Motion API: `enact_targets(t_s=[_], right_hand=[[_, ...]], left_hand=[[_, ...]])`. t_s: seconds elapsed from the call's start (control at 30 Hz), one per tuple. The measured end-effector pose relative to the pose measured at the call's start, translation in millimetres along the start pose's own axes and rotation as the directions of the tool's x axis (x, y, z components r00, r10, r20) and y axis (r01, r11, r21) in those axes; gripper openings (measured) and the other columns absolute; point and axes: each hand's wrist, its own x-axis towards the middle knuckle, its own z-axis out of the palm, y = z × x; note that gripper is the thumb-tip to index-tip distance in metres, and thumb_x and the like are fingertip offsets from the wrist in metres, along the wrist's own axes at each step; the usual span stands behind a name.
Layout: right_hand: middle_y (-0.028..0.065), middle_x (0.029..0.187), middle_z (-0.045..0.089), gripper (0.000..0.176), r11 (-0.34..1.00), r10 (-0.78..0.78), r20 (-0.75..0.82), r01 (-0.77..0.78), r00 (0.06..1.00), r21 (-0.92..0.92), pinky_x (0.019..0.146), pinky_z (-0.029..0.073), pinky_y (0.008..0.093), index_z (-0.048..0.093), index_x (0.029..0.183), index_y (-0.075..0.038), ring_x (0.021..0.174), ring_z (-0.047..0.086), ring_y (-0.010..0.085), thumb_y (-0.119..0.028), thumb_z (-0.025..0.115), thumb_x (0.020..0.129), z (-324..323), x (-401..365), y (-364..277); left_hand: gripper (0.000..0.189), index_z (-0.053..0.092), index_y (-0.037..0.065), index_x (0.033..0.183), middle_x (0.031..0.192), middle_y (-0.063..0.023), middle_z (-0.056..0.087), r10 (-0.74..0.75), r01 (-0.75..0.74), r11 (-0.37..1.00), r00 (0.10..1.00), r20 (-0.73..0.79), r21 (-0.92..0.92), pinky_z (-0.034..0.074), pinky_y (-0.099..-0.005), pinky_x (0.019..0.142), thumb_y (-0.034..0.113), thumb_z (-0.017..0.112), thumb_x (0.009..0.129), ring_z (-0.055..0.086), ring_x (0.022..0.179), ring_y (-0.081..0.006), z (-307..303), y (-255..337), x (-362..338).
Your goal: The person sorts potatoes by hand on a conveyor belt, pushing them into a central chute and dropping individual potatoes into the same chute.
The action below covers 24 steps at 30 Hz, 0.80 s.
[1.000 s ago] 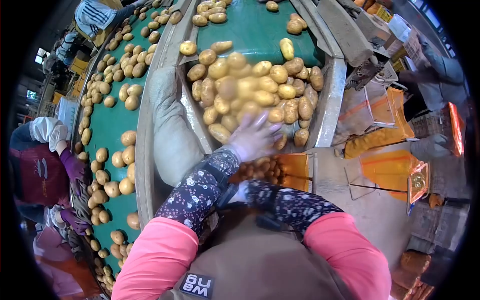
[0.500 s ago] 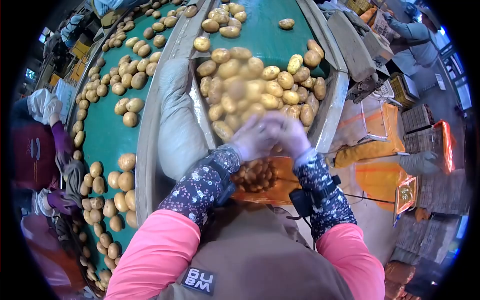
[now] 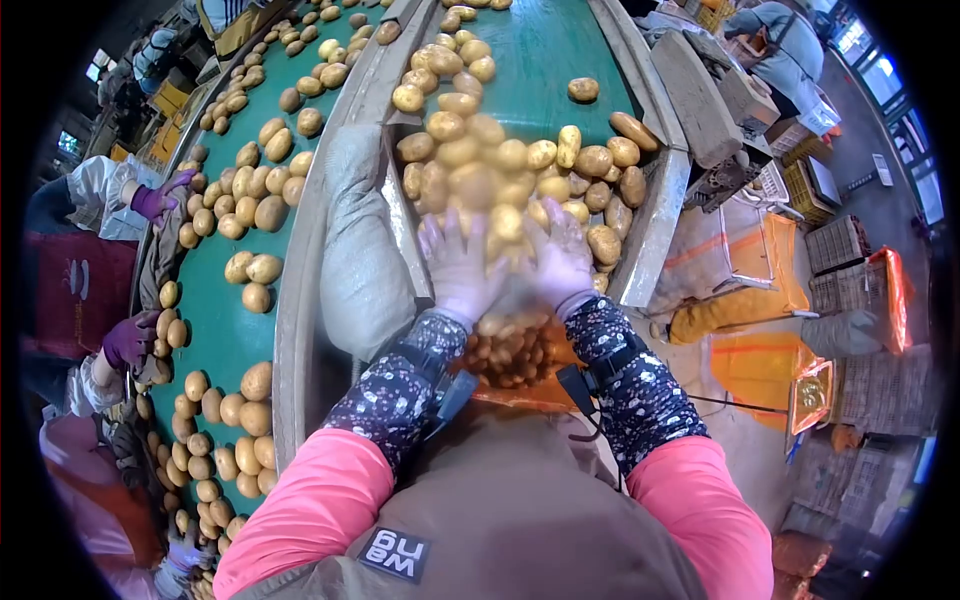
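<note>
Both my hands lie over the heap of potatoes (image 3: pixel 590 160) in the chute at the end of the green conveyor belt (image 3: pixel 535 50). My left hand (image 3: pixel 462 265), in a pale glove, has its fingers spread against the potatoes on the left side. Opposite it, my right hand (image 3: pixel 560 258) is also open, fingers fanned over the potatoes. Between and beyond the hands a smear blurs part of the heap. Below my wrists an orange mesh bag (image 3: pixel 565 345) hangs under the chute's mouth, with potatoes (image 3: pixel 510 355) inside it.
A padded grey roll (image 3: pixel 360 250) covers the chute's left edge; a metal side wall (image 3: pixel 655 230) bounds the right. Left, a second belt (image 3: pixel 215 310) carries potatoes past co-workers' purple-gloved hands (image 3: pixel 130 338). Orange bags (image 3: pixel 750 370) and stacked crates (image 3: pixel 840 245) stand at right.
My hands were close together at the chute's mouth; now they are apart, farther forward, with fingers spread on the potatoes. Co-workers' hands at left have shifted too.
</note>
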Motion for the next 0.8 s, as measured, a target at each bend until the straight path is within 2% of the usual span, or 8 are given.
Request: enact_targets(t_s=[0.23,0.33,0.37,0.47,0.6,0.63,0.73,0.8], right_hand=[[0.0218,0.135,0.056,0.046,0.971,0.015,-0.055,-0.001,0.998,0.239,0.112,0.036,0.0439,0.062,0.126,-0.010,0.129,0.049,0.0372,-0.024,0.063,0.081,-21.5,40.5,4.5],[0.0227,0.139,0.054,0.046,0.957,-0.019,-0.089,0.044,0.996,0.288,0.109,0.039,0.0430,0.062,0.127,-0.012,0.131,0.049,0.0369,-0.025,0.061,0.083,-15.4,59.5,2.2],[0.0239,0.144,0.049,0.051,0.973,-0.054,0.057,0.040,0.997,0.226,0.111,0.038,0.0438,0.058,0.134,-0.019,0.133,0.047,0.0383,-0.027,0.061,0.084,-16.9,63.5,3.2],[0.0248,0.145,0.047,0.055,0.997,0.068,0.164,-0.063,0.984,-0.035,0.112,0.037,0.0457,0.054,0.138,-0.026,0.132,0.049,0.0394,-0.028,0.062,0.083,-8.5,54.1,-18.6],[0.0188,0.127,0.059,0.052,0.998,-0.003,0.006,0.002,1.000,0.060,0.094,0.048,0.0494,0.061,0.132,-0.023,0.108,0.060,0.0354,-0.023,0.065,0.081,-0.2,32.8,-10.1],[0.0182,0.127,0.060,0.047,0.990,-0.076,-0.052,0.082,0.996,0.116,0.094,0.048,0.0503,0.062,0.130,-0.016,0.110,0.060,0.0354,-0.022,0.063,0.082,6.5,26.0,-1.0],[0.0193,0.120,0.063,0.041,0.974,-0.162,-0.258,0.112,0.952,-0.197,0.090,0.050,0.0480,0.064,0.122,-0.008,0.105,0.063,0.0372,-0.020,0.062,0.083,27.6,-4.0,1.0],[0.0218,0.121,0.062,0.038,0.999,-0.037,-0.199,0.038,0.979,0.003,0.095,0.048,0.0450,0.063,0.120,-0.005,0.113,0.060,0.0383,-0.019,0.058,0.085,31.8,-8.7,4.3]], left_hand=[[0.066,0.055,0.025,0.140,0.153,-0.0300,0.028,0.070,-0.073,0.997,0.988,0.137,0.021,0.006,-0.0689,0.114,0.055,0.061,0.082,0.025,0.145,-0.0436,-1.8,-3.5,4.8],[0.060,0.056,0.028,0.138,0.152,-0.0275,0.031,0.124,-0.121,0.992,0.975,0.186,-0.023,0.021,-0.0608,0.115,0.053,0.063,0.084,0.029,0.142,-0.0457,-9.6,-2.2,2.7],[0.058,0.062,0.027,0.131,0.147,-0.0307,0.038,0.149,-0.149,0.989,0.975,0.165,-0.010,0.009,-0.0655,0.115,0.058,0.060,0.082,0.032,0.141,-0.0429,-10.0,-2.2,2.6],[0.053,0.066,0.026,0.123,0.142,-0.0296,0.043,0.204,-0.192,0.979,0.945,0.257,-0.072,0.012,-0.0642,0.114,0.057,0.060,0.082,0.036,0.138,-0.0423,-14.3,-2.2,1.6],[0.046,0.066,0.022,0.117,0.144,-0.0223,0.041,0.412,-0.406,0.906,0.911,0.027,-0.120,0.018,-0.0638,0.112,0.051,0.065,0.081,0.033,0.138,-0.0413,0.5,-18.4,-9.3],[0.049,0.064,0.021,0.120,0.146,-0.0216,0.039,0.342,-0.340,0.932,0.940,-0.005,-0.125,0.018,-0.0640,0.113,0.050,0.065,0.081,0.031,0.139,-0.0421,1.4,-17.9,-8.9],[0.057,0.058,0.018,0.130,0.151,-0.0201,0.032,0.138,-0.145,0.982,0.988,-0.064,-0.123,0.016,-0.0645,0.114,0.048,0.065,0.082,0.024,0.143,-0.0449,8.1,-13.2,-7.2],[0.063,0.053,0.017,0.136,0.154,-0.0201,0.028,0.016,-0.021,0.997,0.997,-0.069,-0.070,0.013,-0.0650,0.114,0.048,0.065,0.082,0.019,0.144,-0.0473,11.8,-8.0,2.5]])
